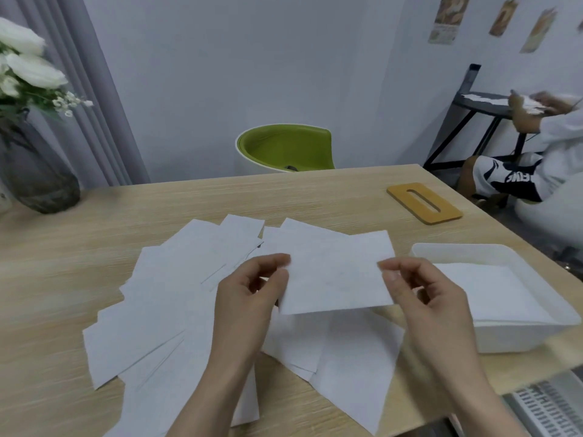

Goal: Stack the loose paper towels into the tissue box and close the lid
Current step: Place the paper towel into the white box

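Note:
One white paper towel [334, 272] is lifted above the table, stretched flat between both hands. My left hand [249, 298] pinches its left edge and my right hand [422, 294] pinches its right edge. Several loose paper towels [164, 310] lie scattered and overlapping on the wooden table [94, 234] beneath my hands. The white tissue box [536, 335] stands open at the right, with white towels [485, 288] lying flat inside. Its wooden lid [424, 203] with a slot lies apart at the back right of the table.
A dark glass vase [41, 175] with white flowers stands at the back left corner. A green chair [287, 149] sits behind the table. Another person [542, 146] sits at the far right beside a black rack. The table's right edge runs close to the box.

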`<state>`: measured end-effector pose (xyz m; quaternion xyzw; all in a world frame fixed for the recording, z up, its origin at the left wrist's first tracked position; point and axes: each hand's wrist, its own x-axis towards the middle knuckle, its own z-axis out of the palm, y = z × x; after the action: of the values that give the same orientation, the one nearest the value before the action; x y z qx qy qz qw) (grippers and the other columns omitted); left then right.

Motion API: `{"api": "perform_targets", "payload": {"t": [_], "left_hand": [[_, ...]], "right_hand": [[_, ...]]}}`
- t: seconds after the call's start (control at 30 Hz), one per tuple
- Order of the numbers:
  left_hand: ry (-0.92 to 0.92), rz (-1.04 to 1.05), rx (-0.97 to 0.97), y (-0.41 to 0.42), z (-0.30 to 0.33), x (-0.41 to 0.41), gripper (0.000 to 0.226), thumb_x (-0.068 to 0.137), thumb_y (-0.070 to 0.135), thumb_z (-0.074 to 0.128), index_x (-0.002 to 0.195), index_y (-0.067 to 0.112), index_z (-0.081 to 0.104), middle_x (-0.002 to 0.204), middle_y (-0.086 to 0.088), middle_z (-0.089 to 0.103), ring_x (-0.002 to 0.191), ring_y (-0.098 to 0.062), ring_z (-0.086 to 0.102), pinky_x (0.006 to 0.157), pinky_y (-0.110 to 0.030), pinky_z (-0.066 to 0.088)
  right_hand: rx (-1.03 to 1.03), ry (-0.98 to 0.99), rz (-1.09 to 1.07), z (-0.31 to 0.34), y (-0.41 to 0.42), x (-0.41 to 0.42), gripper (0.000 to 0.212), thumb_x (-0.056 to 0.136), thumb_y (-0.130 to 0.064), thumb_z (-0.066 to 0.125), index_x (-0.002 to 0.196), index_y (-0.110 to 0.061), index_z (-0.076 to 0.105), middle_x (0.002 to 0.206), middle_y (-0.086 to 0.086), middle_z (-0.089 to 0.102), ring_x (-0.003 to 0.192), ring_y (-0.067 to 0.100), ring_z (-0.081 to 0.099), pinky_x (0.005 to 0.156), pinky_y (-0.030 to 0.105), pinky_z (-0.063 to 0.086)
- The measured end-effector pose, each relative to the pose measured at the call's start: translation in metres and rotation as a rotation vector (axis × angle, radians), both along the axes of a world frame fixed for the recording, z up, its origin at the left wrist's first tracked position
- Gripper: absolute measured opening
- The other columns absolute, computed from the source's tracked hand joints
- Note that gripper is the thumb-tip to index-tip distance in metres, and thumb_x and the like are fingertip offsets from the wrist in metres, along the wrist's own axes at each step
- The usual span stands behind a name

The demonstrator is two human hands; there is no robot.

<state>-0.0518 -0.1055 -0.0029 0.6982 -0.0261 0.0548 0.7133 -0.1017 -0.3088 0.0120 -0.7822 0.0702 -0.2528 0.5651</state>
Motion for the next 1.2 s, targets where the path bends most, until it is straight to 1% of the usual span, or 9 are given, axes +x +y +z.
{"api": "perform_targets", "payload": {"t": [0.13,0.27,0.4,0.5,0.6,0.77,0.83,1.0,1.2], "left_hand": [[-0.003,-0.111,0.007,-0.041,0.015,0.008,0.022,0.085,0.010,0.069,0.086,0.030,0.078,0.076,0.008,0.071,0.057,-0.006,0.054,0.058,-0.012,0.046],[0.008,-0.224,0.073,-0.097,0.020,0.010,0.021,0.084,0.013,0.068,0.089,0.032,0.076,0.079,0.020,0.069,0.059,-0.002,0.049,0.065,-0.021,0.048],[0.011,-0.302,0.173,-0.149,0.019,0.010,0.019,0.085,0.018,0.068,0.095,0.032,0.076,0.078,0.022,0.068,0.057,0.000,0.050,0.066,-0.020,0.040],[0.011,-0.324,0.243,-0.181,0.016,0.010,0.017,0.086,0.019,0.068,0.095,0.030,0.076,0.081,0.021,0.068,0.085,-0.001,0.055,0.067,-0.020,0.039],[-0.068,-0.303,0.456,-0.199,0.012,0.007,0.018,0.088,0.024,0.064,0.098,0.031,0.076,0.092,0.020,0.071,0.086,-0.003,0.059,0.064,-0.016,0.039],[-0.254,-0.277,0.847,-0.202,0.008,0.003,0.024,0.097,0.034,0.049,0.109,0.034,0.070,0.107,0.015,0.065,0.099,-0.010,0.060,0.068,-0.025,0.039],[-0.276,-0.295,0.941,-0.201,0.009,0.004,0.027,0.098,0.035,0.046,0.111,0.034,0.069,0.109,0.013,0.062,0.099,-0.013,0.060,0.069,-0.028,0.040],[-0.342,-0.351,1.118,-0.201,0.011,0.005,0.032,0.098,0.029,0.040,0.104,0.026,0.071,0.099,0.006,0.057,0.088,-0.021,0.060,0.068,-0.033,0.047],[-0.375,-0.366,1.153,-0.196,0.012,0.008,0.037,0.100,0.041,0.039,0.101,0.023,0.071,0.108,0.010,0.044,0.079,-0.019,0.059,0.058,-0.029,0.028]], "right_hand": [[-0.090,0.031,-0.094,0.018,-0.043,-0.009,0.016,0.087,-0.011,0.065,0.086,-0.026,0.072,0.074,-0.013,0.064,0.070,0.005,0.051,0.061,0.003,0.036],[-0.134,0.071,-0.191,0.022,-0.092,-0.020,0.013,0.087,-0.012,0.066,0.086,-0.024,0.073,0.082,-0.002,0.067,0.074,0.008,0.053,0.062,0.001,0.036],[-0.134,0.147,-0.276,0.017,-0.141,-0.026,0.014,0.085,-0.010,0.068,0.083,-0.023,0.073,0.081,0.001,0.069,0.069,0.009,0.051,0.066,0.017,0.042],[-0.173,0.204,-0.325,0.012,-0.171,-0.030,0.016,0.084,-0.007,0.069,0.082,-0.023,0.074,0.082,-0.003,0.072,0.075,0.019,0.056,0.067,0.020,0.043],[-0.234,0.267,-0.324,0.010,-0.185,-0.031,0.018,0.083,-0.012,0.070,0.079,-0.029,0.075,0.082,-0.009,0.073,0.079,0.017,0.058,0.070,0.025,0.044],[-0.669,0.455,-0.345,0.014,-0.190,-0.024,0.014,0.084,-0.024,0.069,0.079,-0.036,0.075,0.074,-0.015,0.064,0.080,0.009,0.050,0.088,0.038,0.034],[-0.748,0.489,-0.331,0.015,-0.189,-0.022,0.015,0.084,-0.024,0.069,0.077,-0.035,0.076,0.068,-0.017,0.062,0.083,0.013,0.054,0.086,0.036,0.031],[-0.870,0.551,-0.330,0.017,-0.187,-0.021,0.016,0.086,-0.031,0.065,0.077,-0.042,0.072,0.079,-0.014,0.068,0.090,0.012,0.056,0.076,0.032,0.020],[-0.961,0.511,-0.346,0.014,-0.180,-0.025,0.013,0.089,-0.034,0.062,0.080,-0.038,0.070,0.092,-0.016,0.058,0.082,0.004,0.049,0.077,0.031,0.018]]}}
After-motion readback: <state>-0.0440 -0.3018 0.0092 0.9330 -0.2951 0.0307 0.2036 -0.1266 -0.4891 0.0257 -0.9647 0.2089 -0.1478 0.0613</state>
